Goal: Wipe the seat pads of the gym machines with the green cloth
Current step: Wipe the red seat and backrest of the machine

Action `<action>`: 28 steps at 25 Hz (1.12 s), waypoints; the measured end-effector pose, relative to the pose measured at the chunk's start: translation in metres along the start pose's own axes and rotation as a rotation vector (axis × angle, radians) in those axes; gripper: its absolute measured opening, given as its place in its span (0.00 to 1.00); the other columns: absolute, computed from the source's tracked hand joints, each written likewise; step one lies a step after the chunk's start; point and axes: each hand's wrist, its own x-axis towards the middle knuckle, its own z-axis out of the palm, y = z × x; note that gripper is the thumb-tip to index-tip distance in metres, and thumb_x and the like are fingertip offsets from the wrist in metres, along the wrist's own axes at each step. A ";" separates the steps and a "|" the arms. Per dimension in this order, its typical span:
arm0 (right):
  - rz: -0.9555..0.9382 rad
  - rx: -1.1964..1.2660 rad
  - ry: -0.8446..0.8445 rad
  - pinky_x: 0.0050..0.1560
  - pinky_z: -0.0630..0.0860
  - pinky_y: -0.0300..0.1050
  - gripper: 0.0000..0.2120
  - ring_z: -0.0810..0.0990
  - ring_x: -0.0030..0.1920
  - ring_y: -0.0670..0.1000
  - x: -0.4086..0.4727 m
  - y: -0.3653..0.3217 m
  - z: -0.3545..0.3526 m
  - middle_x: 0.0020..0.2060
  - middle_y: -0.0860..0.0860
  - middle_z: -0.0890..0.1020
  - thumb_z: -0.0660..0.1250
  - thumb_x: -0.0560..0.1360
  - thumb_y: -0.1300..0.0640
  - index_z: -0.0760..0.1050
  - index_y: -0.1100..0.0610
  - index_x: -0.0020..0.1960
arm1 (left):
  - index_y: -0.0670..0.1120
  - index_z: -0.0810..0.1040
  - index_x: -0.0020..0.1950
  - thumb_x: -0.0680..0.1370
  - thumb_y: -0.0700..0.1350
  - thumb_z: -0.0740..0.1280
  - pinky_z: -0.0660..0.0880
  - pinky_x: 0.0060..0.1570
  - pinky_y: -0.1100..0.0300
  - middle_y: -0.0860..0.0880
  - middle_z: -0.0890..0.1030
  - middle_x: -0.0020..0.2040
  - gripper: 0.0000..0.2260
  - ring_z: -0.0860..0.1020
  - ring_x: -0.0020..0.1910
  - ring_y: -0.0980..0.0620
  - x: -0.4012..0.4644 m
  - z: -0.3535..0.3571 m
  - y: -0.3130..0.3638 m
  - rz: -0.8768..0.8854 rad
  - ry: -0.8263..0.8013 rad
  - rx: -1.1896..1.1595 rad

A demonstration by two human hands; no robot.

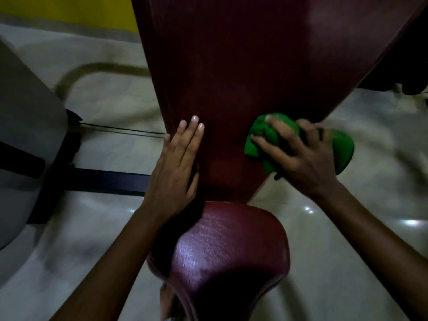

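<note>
Pressing the cloth (261, 140) with my right hand (301, 156), I am working the backrest's (231, 66) right edge. My left hand (176, 163) is lying flat, fingers straight, bracing; the seat (222, 246) is waiting below both.

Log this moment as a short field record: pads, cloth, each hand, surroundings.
long pad: dark red vinyl back pad, narrowing toward the camera
seat pad: rounded dark red vinyl seat pad below it, glossy
cloth: bunched green cloth at the long pad's right edge, part hanging off the side
right hand: right hand grips the cloth, pressing it on the pad
left hand: left hand lies flat on the long pad's left edge, fingers straight
floor: pale glossy tiled floor
left side: black metal frame bar
</note>
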 end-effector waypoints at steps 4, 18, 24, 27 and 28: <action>0.248 -0.042 0.197 0.46 0.67 0.50 0.17 0.69 0.53 0.56 0.017 -0.009 0.007 0.64 0.50 0.69 0.69 0.76 0.54 0.73 0.45 0.63 | 0.38 0.53 0.77 0.71 0.33 0.64 0.49 0.75 0.45 0.42 0.51 0.78 0.36 0.48 0.77 0.46 -0.001 0.009 -0.001 -0.013 0.003 -0.005; 0.182 -0.015 0.097 0.47 0.65 0.51 0.17 0.68 0.54 0.57 -0.006 -0.037 0.025 0.65 0.50 0.68 0.69 0.75 0.55 0.72 0.46 0.63 | 0.38 0.54 0.76 0.69 0.33 0.66 0.49 0.75 0.43 0.39 0.51 0.77 0.37 0.47 0.77 0.45 -0.006 0.020 -0.009 0.010 0.005 0.073; 0.106 0.024 0.088 0.47 0.66 0.51 0.16 0.68 0.55 0.57 -0.007 -0.031 0.019 0.64 0.51 0.68 0.68 0.76 0.54 0.73 0.47 0.63 | 0.41 0.51 0.78 0.72 0.41 0.68 0.48 0.74 0.41 0.41 0.51 0.78 0.39 0.48 0.77 0.43 -0.011 0.033 -0.012 -0.019 -0.036 0.305; 0.282 -0.019 0.204 0.47 0.68 0.51 0.16 0.68 0.55 0.56 0.008 -0.031 0.023 0.63 0.50 0.68 0.69 0.76 0.54 0.73 0.45 0.63 | 0.43 0.48 0.78 0.73 0.44 0.67 0.47 0.74 0.41 0.42 0.51 0.78 0.39 0.49 0.77 0.43 -0.013 0.042 -0.019 -0.035 -0.047 0.381; 0.254 -0.043 0.182 0.47 0.67 0.50 0.17 0.69 0.55 0.56 0.004 -0.040 0.028 0.64 0.50 0.69 0.70 0.75 0.53 0.73 0.45 0.63 | 0.43 0.48 0.78 0.74 0.44 0.67 0.47 0.74 0.41 0.42 0.51 0.78 0.39 0.48 0.77 0.42 -0.013 0.044 -0.021 -0.042 -0.047 0.383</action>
